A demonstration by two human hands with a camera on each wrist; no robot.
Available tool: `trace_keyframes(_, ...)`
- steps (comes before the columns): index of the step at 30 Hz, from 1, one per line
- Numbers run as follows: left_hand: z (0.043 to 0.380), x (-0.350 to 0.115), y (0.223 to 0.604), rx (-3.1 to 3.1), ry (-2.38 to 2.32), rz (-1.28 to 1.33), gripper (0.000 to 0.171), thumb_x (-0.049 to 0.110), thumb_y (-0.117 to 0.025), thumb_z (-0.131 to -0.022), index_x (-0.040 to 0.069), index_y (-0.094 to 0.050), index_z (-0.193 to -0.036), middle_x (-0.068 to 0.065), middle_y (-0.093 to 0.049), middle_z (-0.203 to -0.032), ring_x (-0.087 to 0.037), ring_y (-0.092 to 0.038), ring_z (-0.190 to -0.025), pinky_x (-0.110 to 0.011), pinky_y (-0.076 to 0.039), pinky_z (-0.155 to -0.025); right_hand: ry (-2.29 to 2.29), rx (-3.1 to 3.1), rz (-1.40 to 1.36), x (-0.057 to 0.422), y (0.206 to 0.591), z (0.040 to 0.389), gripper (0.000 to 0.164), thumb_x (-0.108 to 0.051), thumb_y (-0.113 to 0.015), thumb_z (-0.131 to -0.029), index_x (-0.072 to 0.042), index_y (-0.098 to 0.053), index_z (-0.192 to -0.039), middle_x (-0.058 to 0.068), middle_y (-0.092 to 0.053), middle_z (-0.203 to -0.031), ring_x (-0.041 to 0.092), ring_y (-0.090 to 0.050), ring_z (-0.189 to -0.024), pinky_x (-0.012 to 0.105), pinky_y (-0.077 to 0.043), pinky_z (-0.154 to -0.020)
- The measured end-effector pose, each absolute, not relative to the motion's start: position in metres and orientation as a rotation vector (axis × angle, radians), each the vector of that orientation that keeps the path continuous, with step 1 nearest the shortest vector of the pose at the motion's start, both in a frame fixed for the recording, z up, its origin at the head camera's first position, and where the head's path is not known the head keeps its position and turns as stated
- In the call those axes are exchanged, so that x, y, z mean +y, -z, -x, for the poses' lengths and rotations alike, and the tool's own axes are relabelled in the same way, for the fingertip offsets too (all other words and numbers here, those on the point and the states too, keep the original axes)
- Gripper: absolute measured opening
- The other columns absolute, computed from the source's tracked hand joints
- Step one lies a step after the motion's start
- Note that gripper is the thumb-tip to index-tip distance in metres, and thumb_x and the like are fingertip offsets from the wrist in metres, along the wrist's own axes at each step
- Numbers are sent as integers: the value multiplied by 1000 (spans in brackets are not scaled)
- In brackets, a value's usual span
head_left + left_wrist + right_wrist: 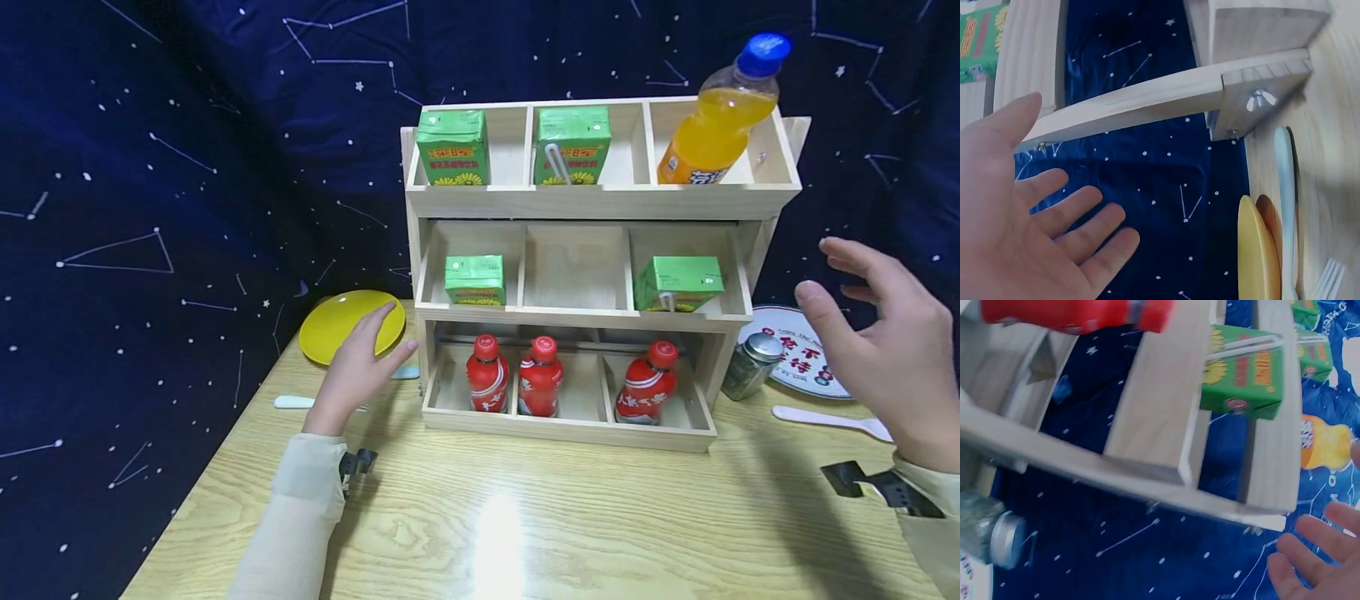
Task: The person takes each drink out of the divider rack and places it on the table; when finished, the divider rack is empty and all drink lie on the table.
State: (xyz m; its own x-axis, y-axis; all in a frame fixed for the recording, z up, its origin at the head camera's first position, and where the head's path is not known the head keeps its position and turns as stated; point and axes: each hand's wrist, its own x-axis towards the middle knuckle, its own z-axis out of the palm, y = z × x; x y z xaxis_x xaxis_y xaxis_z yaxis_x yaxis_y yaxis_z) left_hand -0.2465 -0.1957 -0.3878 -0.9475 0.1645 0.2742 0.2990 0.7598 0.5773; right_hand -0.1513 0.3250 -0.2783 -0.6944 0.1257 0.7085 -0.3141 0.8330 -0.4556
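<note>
My left hand [358, 371] is held out with relaxed fingers, left of a three-tier wooden shelf [562, 433], and holds nothing. On the far side, my right hand [892, 342] is raised with fingers spread, also holding nothing. An orange soda bottle [716, 129] with a blue cap leans in the top right compartment. Green drink cartons [453, 148] stand in the top left and top middle; another carton [476, 281] is in the middle tier's left compartment, and one [677, 283] in its right. Red bottles [488, 375] stand in the bottom tier.
A yellow plate [318, 333] and a pale-handled fork [294, 402] lie left of the shelf. To its right are a glass shaker [752, 367] with a metal lid, a printed white plate [813, 367] and a white spoon [832, 419]. A dark blue starry cloth [225, 208] hangs behind.
</note>
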Motion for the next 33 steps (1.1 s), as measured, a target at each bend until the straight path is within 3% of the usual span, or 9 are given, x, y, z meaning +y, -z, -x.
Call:
trace_keyframes(3,251,-196,388,-2675,1096,382,76,57,-57,-95,19,-31,-155,-6,-33,-157,-31,-36,-139,-53,-36,-110,-797,-2175,-145,318,261,157,48,-19,-62,-98,-26,-51,-144,1,-52,-144,-11,-45,-118,8,-33,-98)
trace_keyframes(7,257,-194,386,-2585,1236,425,70,48,-59,-97,16,-35,-153,-5,-37,-155,-32,-41,-137,-52,-41,-107,-879,-2122,-173,311,238,166,48,-19,-59,-99,-20,-46,-146,-4,-49,-144,2,-46,-127,15,-33,-104)
trace_keyframes(14,266,-189,388,-2461,1479,424,64,37,-65,-96,17,-38,-151,-8,-41,-151,-35,-44,-134,-48,-43,-106,-915,-2121,-110,303,207,183,52,-23,-53,-102,-21,-34,-151,-9,-40,-149,6,-39,-135,21,-24,-114)
trace_keyframes(27,278,-180,398,-2329,1668,418,55,25,-68,-96,9,-48,-145,-11,-49,-145,-39,-49,-129,-54,-44,-104,-989,-2104,-267,282,167,213,58,-23,-58,-100,-17,-32,-152,-5,-40,-150,10,-38,-137,24,-22,-116)
trace_keyframes(33,281,-175,401,-2317,1673,430,47,18,-69,-95,7,-56,-138,-11,-57,-136,-35,-57,-121,-46,-50,-99,-1140,-2173,-357,272,158,229,62,-18,-60,-99,-20,-30,-153,1,-41,-150,11,-39,-138,26,-25,-116)
